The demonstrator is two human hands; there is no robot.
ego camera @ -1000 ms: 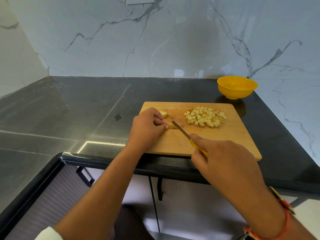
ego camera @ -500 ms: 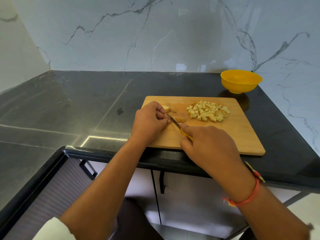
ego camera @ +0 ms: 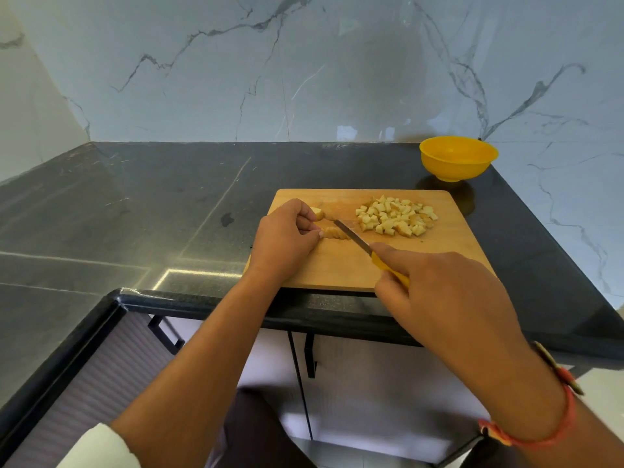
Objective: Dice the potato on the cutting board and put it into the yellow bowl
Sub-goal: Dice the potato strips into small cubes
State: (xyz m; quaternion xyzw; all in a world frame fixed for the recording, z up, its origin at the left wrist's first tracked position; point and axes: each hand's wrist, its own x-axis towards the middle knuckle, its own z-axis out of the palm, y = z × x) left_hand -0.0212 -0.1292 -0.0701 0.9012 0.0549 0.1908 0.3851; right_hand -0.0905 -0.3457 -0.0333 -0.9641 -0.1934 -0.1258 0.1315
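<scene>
Head view showed the right hand (ego camera: 449, 298) wrapped round the yellow handle of a knife (ego camera: 353, 237), forefinger laid forward along the handle. The blade slanted up-left toward the frame's centre, its tip at the potato strips (ego camera: 332, 233). Whether the edge was touching them could not be told. The left hand (ego camera: 285, 239), just left of centre, had its fingers curled, the tips pinching the strips' left end against the cutting board (ego camera: 337, 268). A small potato chunk (ego camera: 317, 212) sat tucked against that hand's upper fingers.

To the right on the board, apart from the blade, lay the diced pile (ego camera: 396, 216). The yellow bowl (ego camera: 457, 160) stood beyond the board's upper right corner on the dark counter (ego camera: 169, 197), apparently with nothing in it.

By my reading the dicing was well along but unfinished, and none had gone into the bowl. The next move called for crosswise cuts through the held strips, with the left fingertips kept tucked back from the edge. The small chunk would need cutting after that, and then everything carried to the bowl.
</scene>
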